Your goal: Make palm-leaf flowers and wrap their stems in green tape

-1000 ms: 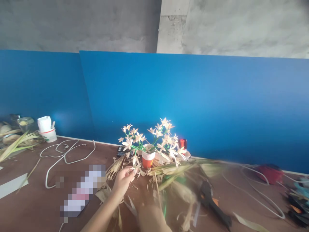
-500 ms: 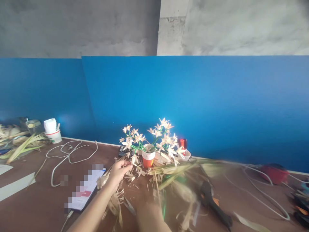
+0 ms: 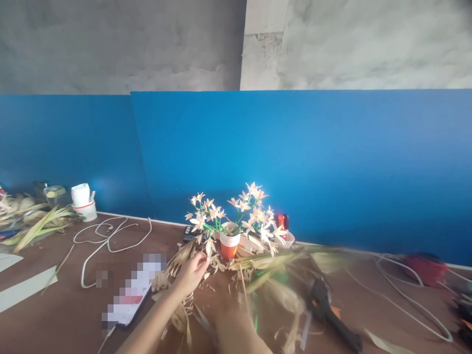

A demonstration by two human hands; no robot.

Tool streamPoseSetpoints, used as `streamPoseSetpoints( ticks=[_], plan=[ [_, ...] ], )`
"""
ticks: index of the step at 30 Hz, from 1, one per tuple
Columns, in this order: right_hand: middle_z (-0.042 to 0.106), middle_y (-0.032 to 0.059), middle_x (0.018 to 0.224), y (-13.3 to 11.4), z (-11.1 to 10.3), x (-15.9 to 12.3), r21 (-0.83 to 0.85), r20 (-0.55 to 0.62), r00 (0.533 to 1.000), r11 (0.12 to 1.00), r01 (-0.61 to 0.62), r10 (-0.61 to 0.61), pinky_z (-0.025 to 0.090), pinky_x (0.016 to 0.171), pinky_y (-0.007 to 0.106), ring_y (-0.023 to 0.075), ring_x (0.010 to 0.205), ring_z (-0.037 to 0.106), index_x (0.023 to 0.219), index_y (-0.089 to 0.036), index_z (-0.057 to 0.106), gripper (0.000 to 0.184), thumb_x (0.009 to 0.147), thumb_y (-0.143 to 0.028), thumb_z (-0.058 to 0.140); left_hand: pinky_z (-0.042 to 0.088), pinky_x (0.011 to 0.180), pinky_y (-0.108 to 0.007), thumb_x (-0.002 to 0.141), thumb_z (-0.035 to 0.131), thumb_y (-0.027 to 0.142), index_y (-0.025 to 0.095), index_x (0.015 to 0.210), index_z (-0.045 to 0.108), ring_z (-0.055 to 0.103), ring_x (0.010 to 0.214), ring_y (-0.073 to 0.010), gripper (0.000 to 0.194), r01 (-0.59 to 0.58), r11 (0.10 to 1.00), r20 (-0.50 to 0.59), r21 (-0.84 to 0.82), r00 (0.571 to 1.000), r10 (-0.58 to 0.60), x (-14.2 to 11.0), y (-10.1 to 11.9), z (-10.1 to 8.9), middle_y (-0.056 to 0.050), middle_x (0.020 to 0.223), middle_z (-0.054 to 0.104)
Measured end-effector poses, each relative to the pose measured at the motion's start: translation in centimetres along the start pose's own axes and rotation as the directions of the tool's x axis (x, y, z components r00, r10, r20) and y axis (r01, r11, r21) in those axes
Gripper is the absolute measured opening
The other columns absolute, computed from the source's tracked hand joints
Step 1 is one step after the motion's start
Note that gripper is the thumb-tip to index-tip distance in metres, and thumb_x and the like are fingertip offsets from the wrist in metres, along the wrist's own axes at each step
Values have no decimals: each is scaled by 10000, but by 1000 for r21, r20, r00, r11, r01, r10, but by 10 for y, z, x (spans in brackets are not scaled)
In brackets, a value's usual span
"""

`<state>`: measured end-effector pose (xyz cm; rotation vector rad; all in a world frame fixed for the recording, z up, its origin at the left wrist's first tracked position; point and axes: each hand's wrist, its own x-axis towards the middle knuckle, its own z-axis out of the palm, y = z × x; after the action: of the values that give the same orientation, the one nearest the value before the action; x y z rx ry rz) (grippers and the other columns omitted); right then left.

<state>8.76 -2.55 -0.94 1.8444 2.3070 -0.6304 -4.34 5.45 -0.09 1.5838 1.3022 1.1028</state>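
My left hand [image 3: 192, 273] reaches in from below, its fingertips pressed together beside pale petals at the foot of the flower arrangement. What they hold, if anything, is too small to make out. My right hand [image 3: 236, 319] is smeared by motion at the bottom middle, and its fingers cannot be read. Cream flowers [image 3: 258, 214] that look made of dried husk, on green stems, stand in a stack of paper cups [image 3: 229, 248] with an orange-red lower part. Loose husk pieces [image 3: 180, 314] are strewn around my left forearm.
A black glue gun [image 3: 332, 312] lies to the right, with green husk leaves [image 3: 273, 265] nearer the middle. To the left are a phone [image 3: 131, 300] on a cable, a coiled white cord [image 3: 106, 241] and a white cup [image 3: 85, 210]. A blue partition [image 3: 276, 147] stands behind.
My left hand has drawn slightly nearer and right, from the low left flowers toward the cup's base, with its fingers closing. The right hand stays blurred low in the middle. The view has shifted slightly.
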Motion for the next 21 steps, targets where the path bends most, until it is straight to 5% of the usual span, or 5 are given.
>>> streamPoseSetpoints(
  ticks=[3, 8, 12, 15, 21],
  plan=[
    [584, 63, 1114, 2, -3, -5, 10, -36, 999, 1000, 19, -18, 510, 766, 374, 192, 940, 587, 1108, -191, 551, 254, 876, -292, 543, 512, 649, -300, 738, 515, 487, 214, 757, 552, 678, 668, -214, 276, 19, 999, 32, -34, 999, -18, -5, -1, 2, -53, 755, 708],
    [655, 69, 913, 19, -23, -14, 14, -149, 988, 999, 45, -42, 476, 705, 300, 216, 876, 609, 897, -225, 647, 121, 838, -223, 541, 499, 702, -319, 713, 544, 425, 190, 749, 601, 672, 761, -243, 245, 11, 999, -167, 30, 986, -6, -4, -3, -13, -63, 769, 711],
    [579, 87, 1180, 28, -45, -1, -23, -417, 902, 993, 118, -117, 406, 840, 332, 237, 1045, 517, 935, -202, 650, 249, 813, -139, 442, 472, 753, -343, 688, 582, 375, 185, 748, 653, 651, 805, -260, 212, 49, 995, -239, 83, 971, -28, -2, -6, -24, -62, 803, 713],
    [492, 97, 1314, 28, -50, 16, -99, -421, 878, 973, 207, -229, 346, 911, 362, 267, 1137, 432, 869, -166, 677, 230, 753, -122, 484, 459, 777, -342, 675, 603, 376, 194, 729, 659, 639, 817, -251, 198, 29, 991, -263, 134, 965, 7, -2, -8, -26, -49, 813, 711],
    [631, 101, 1030, 38, -49, 22, -61, -429, 879, 977, 204, -210, 343, 911, 304, 219, 1035, 479, 924, -147, 663, 278, 767, -71, 447, 466, 767, -338, 648, 622, 344, 203, 645, 667, 630, 827, -247, 147, -61, 980, -263, 188, 959, 110, -1, -11, -19, -49, 818, 703]
  ],
)
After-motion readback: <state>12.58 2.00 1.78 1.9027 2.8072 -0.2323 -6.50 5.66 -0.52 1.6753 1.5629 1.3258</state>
